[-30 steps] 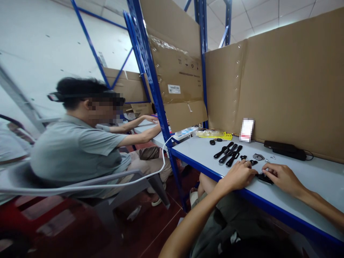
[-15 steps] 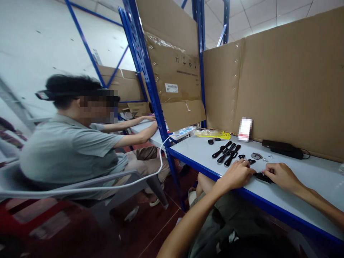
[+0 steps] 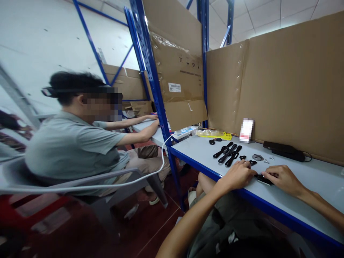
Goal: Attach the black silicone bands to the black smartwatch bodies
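Observation:
My left hand [image 3: 238, 175] and my right hand [image 3: 281, 177] rest near the front edge of the grey table [image 3: 317, 186]. Between their fingertips lies a small flat black part [image 3: 262, 178], pinched from both sides and pressed against the tabletop. Just beyond my left hand lie three long black key-shaped pieces [image 3: 228, 153] side by side. Small black bits [image 3: 251, 162], a round grey metal piece [image 3: 258, 157] and tiny silver parts [image 3: 269, 159] are scattered behind my hands.
Cardboard walls [image 3: 282, 86] close off the back of the table. A black bar-shaped device with a cord [image 3: 283, 150], a yellow packet [image 3: 215, 134] and a white power strip [image 3: 185, 132] sit at the rear. A person in a grey shirt [image 3: 72, 147] works at the neighbouring table on the left.
The view swayed slightly left, then back right. My hands stay on the small black part with only slight finger shifts.

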`<control>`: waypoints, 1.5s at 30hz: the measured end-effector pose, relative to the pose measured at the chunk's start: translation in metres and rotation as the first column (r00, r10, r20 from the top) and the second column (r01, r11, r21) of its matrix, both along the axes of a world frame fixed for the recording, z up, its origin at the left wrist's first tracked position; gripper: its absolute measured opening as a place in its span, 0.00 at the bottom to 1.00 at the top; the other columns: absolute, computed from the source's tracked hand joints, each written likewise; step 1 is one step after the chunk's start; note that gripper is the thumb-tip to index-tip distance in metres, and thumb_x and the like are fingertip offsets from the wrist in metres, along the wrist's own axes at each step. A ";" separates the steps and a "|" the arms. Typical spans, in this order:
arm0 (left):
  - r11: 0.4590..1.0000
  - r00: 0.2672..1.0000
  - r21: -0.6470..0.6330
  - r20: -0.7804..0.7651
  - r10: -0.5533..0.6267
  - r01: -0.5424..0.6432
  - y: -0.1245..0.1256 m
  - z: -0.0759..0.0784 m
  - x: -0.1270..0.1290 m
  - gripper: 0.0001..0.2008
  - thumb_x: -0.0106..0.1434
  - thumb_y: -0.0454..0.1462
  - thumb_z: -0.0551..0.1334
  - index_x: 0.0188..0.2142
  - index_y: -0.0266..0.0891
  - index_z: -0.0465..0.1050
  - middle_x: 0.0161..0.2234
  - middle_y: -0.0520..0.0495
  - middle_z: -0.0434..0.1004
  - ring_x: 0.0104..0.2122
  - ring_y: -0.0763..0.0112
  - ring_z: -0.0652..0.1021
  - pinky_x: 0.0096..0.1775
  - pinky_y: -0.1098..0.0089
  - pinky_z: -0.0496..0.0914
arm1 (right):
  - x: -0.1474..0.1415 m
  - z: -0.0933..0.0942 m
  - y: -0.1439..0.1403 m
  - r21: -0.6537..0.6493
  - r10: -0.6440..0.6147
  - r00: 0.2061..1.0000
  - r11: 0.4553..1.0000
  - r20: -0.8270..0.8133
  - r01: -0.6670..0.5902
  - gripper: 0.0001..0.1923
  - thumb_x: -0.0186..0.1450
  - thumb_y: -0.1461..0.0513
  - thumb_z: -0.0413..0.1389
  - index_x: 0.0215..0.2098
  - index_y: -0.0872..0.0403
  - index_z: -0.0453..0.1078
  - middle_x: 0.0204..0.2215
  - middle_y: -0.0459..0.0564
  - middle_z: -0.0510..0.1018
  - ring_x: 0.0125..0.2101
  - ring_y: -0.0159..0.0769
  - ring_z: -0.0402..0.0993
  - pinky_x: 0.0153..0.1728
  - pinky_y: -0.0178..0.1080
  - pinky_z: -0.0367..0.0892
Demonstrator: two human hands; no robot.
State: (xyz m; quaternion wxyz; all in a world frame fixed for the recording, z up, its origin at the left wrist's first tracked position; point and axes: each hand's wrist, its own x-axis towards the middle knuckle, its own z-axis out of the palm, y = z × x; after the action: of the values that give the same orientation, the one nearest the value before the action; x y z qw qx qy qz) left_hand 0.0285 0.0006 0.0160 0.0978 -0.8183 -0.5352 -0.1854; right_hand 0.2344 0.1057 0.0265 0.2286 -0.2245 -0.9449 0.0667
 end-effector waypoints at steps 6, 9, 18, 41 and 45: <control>1.000 1.000 0.023 0.012 0.005 -0.005 0.002 -0.002 0.000 0.14 0.71 0.34 0.57 0.50 0.44 0.79 0.43 0.42 0.75 0.45 0.60 0.75 0.46 0.63 0.69 | 0.000 0.001 -0.002 0.068 -0.046 0.999 0.997 -0.008 0.047 0.23 0.71 0.53 0.48 0.22 0.52 0.71 0.21 0.48 0.77 0.23 0.36 0.68 0.27 0.38 0.55; 1.000 1.000 0.010 0.007 0.003 -0.004 0.001 -0.002 0.000 0.14 0.70 0.33 0.58 0.49 0.44 0.80 0.43 0.43 0.75 0.45 0.60 0.75 0.46 0.63 0.69 | 0.002 0.002 -0.005 0.099 -0.015 0.999 0.995 0.036 0.012 0.24 0.71 0.54 0.49 0.21 0.52 0.70 0.20 0.47 0.75 0.22 0.35 0.68 0.27 0.38 0.55; 1.000 1.000 0.013 -0.001 0.003 -0.003 0.002 -0.001 0.000 0.14 0.70 0.34 0.57 0.50 0.44 0.79 0.42 0.43 0.75 0.44 0.60 0.75 0.46 0.63 0.69 | 0.002 0.002 -0.004 0.167 -0.051 0.999 0.985 0.004 0.050 0.23 0.71 0.55 0.49 0.20 0.52 0.70 0.19 0.47 0.76 0.20 0.34 0.66 0.25 0.38 0.53; 0.998 0.995 0.019 0.084 -0.061 0.060 0.014 -0.020 -0.012 0.17 0.71 0.32 0.55 0.51 0.44 0.80 0.41 0.42 0.75 0.43 0.60 0.75 0.48 0.60 0.71 | -0.003 0.013 -0.014 0.004 0.007 0.994 1.000 0.107 -0.007 0.08 0.67 0.58 0.59 0.40 0.53 0.78 0.29 0.47 0.79 0.29 0.33 0.69 0.32 0.34 0.53; 0.999 0.997 0.019 0.068 -0.046 0.045 0.013 -0.020 -0.011 0.17 0.71 0.32 0.55 0.51 0.44 0.80 0.42 0.42 0.76 0.43 0.61 0.75 0.48 0.61 0.71 | -0.002 0.013 -0.014 0.001 0.018 0.989 1.000 0.146 -0.018 0.09 0.68 0.57 0.60 0.37 0.54 0.77 0.31 0.48 0.80 0.30 0.34 0.70 0.31 0.34 0.52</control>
State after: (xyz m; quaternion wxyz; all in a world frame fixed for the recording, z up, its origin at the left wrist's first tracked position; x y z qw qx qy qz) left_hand 0.0177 0.0141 -0.0042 0.0820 -0.8226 -0.5179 -0.2201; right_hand 0.2319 0.0918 0.0392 0.1583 -0.2200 -0.9612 0.0512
